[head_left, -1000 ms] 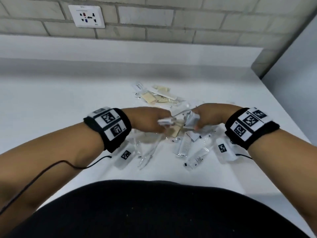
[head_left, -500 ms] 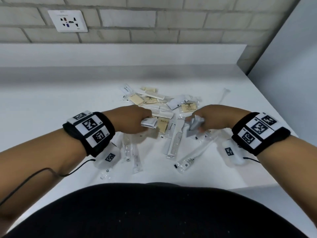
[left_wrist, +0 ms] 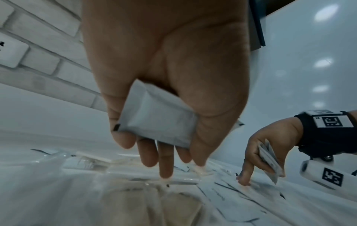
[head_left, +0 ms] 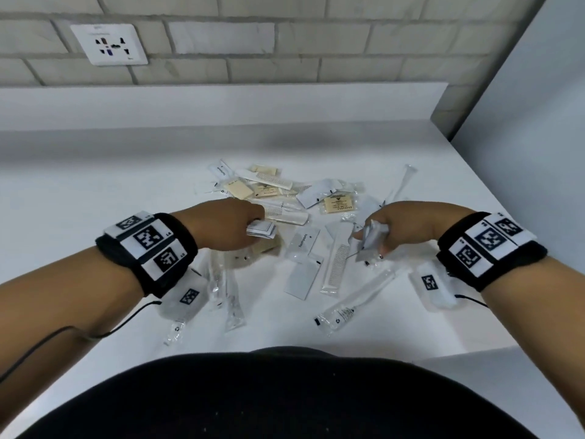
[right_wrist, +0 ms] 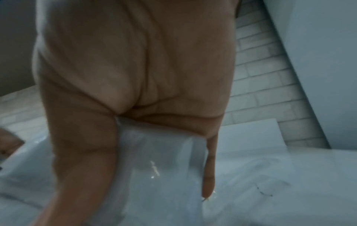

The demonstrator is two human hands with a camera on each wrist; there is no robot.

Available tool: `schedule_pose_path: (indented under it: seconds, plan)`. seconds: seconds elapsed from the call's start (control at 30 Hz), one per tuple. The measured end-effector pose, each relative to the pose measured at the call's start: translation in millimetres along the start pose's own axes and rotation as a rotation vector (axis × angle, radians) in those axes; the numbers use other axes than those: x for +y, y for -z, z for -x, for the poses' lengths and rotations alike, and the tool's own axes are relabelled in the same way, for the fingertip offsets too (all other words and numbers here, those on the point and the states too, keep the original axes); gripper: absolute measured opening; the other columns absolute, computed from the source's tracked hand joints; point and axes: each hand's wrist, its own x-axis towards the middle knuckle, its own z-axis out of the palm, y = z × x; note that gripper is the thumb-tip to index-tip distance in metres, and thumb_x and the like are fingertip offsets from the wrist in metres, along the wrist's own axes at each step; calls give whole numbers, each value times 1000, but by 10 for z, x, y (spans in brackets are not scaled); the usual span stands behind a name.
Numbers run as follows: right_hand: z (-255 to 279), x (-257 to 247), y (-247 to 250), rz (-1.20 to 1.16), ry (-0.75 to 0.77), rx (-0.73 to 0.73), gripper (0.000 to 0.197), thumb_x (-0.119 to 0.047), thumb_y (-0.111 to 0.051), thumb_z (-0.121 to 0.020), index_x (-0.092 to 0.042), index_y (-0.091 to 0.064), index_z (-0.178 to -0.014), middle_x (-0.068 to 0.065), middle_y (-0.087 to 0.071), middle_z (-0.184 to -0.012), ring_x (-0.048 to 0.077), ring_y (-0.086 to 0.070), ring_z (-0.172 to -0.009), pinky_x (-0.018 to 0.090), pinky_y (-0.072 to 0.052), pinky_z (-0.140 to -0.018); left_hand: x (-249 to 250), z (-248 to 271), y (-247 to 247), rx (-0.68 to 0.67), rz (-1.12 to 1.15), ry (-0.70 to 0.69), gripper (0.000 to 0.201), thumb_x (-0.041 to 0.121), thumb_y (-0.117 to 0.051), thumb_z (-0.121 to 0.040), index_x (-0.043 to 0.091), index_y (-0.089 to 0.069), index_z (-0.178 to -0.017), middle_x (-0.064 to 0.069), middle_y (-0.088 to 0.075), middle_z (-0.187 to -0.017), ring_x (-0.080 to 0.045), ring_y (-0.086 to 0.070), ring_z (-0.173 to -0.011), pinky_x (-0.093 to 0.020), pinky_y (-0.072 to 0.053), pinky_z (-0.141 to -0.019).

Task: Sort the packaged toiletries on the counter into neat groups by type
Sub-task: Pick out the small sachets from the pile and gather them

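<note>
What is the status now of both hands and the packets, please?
Left hand holds white sachet. Right hand holds grey sachets. Mixed pile on counter unsorted. Nothing blocking.

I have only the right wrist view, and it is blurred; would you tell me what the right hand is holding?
Observer: The right hand grips a small stack of flat grey-white sachets.
Operator: Thank you. Is the left hand free?
Observer: No, the left hand holds a flat white rectangular sachet against its palm.
Operator: What lies between the hands?
Observer: A white sachet printed "Toothpaste" and a white plastic comb in clear wrap, both on the white counter.
</note>
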Motion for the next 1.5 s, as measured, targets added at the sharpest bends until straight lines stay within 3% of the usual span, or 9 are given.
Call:
schedule_pose_path:
  seconds: [0.23,0.5,0.73,0.9,1.07,1.13,1.23,1.4,1.5]
  plan:
    - [-67,184,116,39,-73,59,39,-24,-73,-79,-18,-63,-116,-3,-65,-120,20,-59,-108,41,-44,-100,192,-308,-87,-83,-60,0,19,48,-49,-88,30,-53,-92,8,-65,-95,-15,-58,-81,-32,-48,-71]
    - [70,563,502,-74,-189,497,29,-21,-67,-86,-8,-65,-111,14,-64,-116,29,-58,-106,31,-43,-86,125,-73,21,-106,20,-53,18,51,-56,-86,33,-54,-85,17,-56,-82,0,-51,-74,-25,-40,-65]
    - [-232,256,394,68,-65,135,19,-23,-71,-82,-23,-55,-91,-7,-60,-94,18,-57,-92,30,-41,-77,42,-89,32,67,155,85,18,37,-57,-90,26,-49,-78,10,-58,-76,-12,-55,-71,-31,-42,-63]
    - [-403,-125,583,97,-3,237,13,-22,-65,-88,-18,-54,-94,2,-61,-98,15,-54,-78,28,-40,-64,-235,-8,116,232,282,373,18,34,-53,-94,19,-51,-84,3,-58,-77,-22,-55,-74,-32,-38,-64]
    - [-645,-786,480,59,198,76,18,-46,-60,-75,-32,-69,-82,-5,-70,-89,20,-64,-85,37,-50,-78,-647,29,209,315,596,610,27,38,-57,-87,14,-58,-97,-7,-70,-101,-28,-65,-91,-38,-49,-80]
    - [-764,-956,372,77,186,6,26,-37,-61,-81,-53,-63,-101,-10,-66,-106,16,-61,-96,37,-50,-83,-688,-6,232,276,529,609,31,40,-57,-88,11,-57,-101,-9,-67,-101,-30,-62,-93,-37,-46,-79]
    - [-868,-1057,318,238,77,24,79,-8,-54,-85,-37,-20,-150,5,-43,-145,27,-49,-124,40,-49,-96,-652,-130,227,171,378,529,24,33,-55,-92,12,-56,-101,-10,-64,-101,-28,-60,-92,-32,-41,-77]
    - [-1057,-949,504,347,-32,-39,87,-13,-68,-74,-35,-28,-148,3,-55,-131,26,-56,-110,39,-54,-88,-615,-327,203,1,262,347,25,38,-53,-93,22,-51,-112,-1,-60,-115,-18,-54,-95,-29,-40,-86]
    - [-987,-889,568,413,1,-30,49,-13,-64,-75,-25,-57,-122,-1,-63,-110,21,-59,-97,33,-52,-82,-498,-436,175,-115,260,288,24,49,-52,-91,30,-51,-106,7,-56,-107,-14,-52,-98,-26,-36,-86]
